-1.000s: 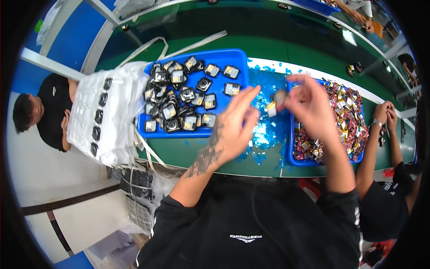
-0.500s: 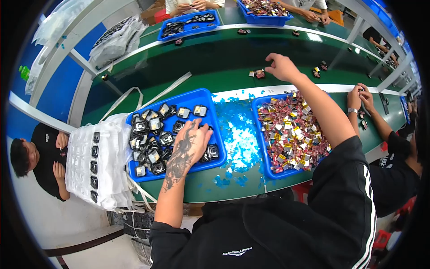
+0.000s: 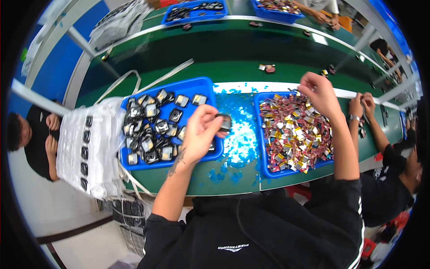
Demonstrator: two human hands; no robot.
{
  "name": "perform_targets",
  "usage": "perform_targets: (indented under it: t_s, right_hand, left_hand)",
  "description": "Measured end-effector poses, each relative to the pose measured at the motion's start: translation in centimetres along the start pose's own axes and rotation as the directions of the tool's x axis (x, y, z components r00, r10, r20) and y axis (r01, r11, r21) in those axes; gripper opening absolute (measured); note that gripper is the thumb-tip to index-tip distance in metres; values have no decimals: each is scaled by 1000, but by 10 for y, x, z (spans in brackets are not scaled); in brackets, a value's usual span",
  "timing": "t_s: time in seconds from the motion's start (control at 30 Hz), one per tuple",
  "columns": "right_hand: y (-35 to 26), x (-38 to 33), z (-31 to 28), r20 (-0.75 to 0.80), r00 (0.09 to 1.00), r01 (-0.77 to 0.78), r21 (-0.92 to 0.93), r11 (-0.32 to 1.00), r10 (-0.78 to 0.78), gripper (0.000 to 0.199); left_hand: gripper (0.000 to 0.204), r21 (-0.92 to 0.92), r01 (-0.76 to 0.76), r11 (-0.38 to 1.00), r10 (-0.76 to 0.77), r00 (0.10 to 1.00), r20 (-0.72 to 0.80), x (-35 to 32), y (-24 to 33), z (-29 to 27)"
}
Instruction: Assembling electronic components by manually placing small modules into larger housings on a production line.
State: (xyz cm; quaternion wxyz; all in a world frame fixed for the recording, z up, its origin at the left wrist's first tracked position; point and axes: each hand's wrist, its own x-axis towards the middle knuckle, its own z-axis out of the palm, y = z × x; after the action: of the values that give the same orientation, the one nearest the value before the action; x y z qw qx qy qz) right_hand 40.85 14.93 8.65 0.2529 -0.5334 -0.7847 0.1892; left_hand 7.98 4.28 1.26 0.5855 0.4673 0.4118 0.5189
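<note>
My left hand (image 3: pixel 200 134) is raised over the right side of a blue tray (image 3: pixel 208 87). Its thumb and fingers pinch a small black camera-like housing (image 3: pixel 225 123) above the tray's right rim. Many similar black housings (image 3: pixel 148 144) with silvery squares lie heaped in that tray. My right hand (image 3: pixel 319 93) hovers at the far right corner of a second blue tray (image 3: pixel 264 168), fingers loosely bent and apart, with nothing visible between them. That tray is full of small red circuit boards (image 3: pixel 291 130) with silver-and-yellow pieces.
Blue film scraps (image 3: pixel 237 130) cover the green table between the trays. White plastic trays (image 3: pixel 85 148) are stacked at the left. Beyond a pale rail, a green belt (image 3: pixel 188 49) carries small assemblies (image 3: pixel 267 68). A co-worker's hands (image 3: pixel 362 105) are at the right.
My left hand has lifted out of the left tray with a black housing. My right hand has drawn back from the belt to the right tray. The assemblies left on the belt appear slightly further right.
</note>
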Motion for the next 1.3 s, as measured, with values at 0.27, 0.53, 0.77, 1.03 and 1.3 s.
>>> perform_targets:
  t_s: [0.27, 0.53, 0.77, 1.03, 1.3]
  right_hand:
    - [45, 10, 12, 23, 999, 27, -253, 967, -22, 23]
    - [42, 33, 9, 226, 974, 44, -87, 995, -24, 11]
    - [9, -34, -28, -142, 982, -58, 397, 916, 124, 9]
    - [-64, -96, 38, -41, 993, -32, 816, 577, 113, 7]
    - [-87, -105, 77, 23, 993, -67, 917, 392, 117, 3]
  left_hand:
    - [24, -346, 153, 926, -127, 987, 97, -2, 2, 36]
    - [28, -333, 181, 926, -171, 984, 59, -17, 2, 35]
    - [34, -157, 63, 986, -60, 998, 21, -22, 11, 40]
    - [29, 413, -240, 879, 194, 969, 150, -10, 27, 91]
    - [15, 374, -313, 873, 271, 949, 162, -27, 16, 75]
